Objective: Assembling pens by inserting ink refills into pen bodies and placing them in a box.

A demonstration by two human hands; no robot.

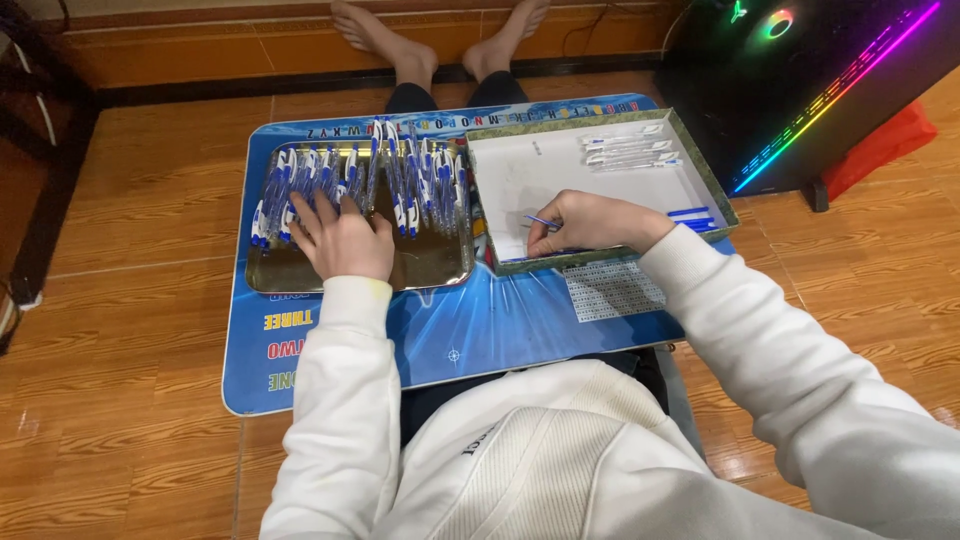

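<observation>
A metal tray [440,268] on a blue lap table [500,325] holds several blue-and-white pens [405,175]. My left hand [340,235] lies flat in the tray, fingers spread over the pens at its left side. My right hand [590,222] rests inside a shallow white box [545,170] with a green patterned rim and pinches a thin blue pen part [542,221] near the box's front edge. Several white pen pieces [630,152] lie at the box's far side. Blue pieces [692,216] lie by its right wall.
The lap table sits over my legs on an orange wood-pattern floor. A black computer case [800,80] with rainbow lights stands at the far right, a red bag [880,145] beside it. Dark furniture [35,120] lines the left edge.
</observation>
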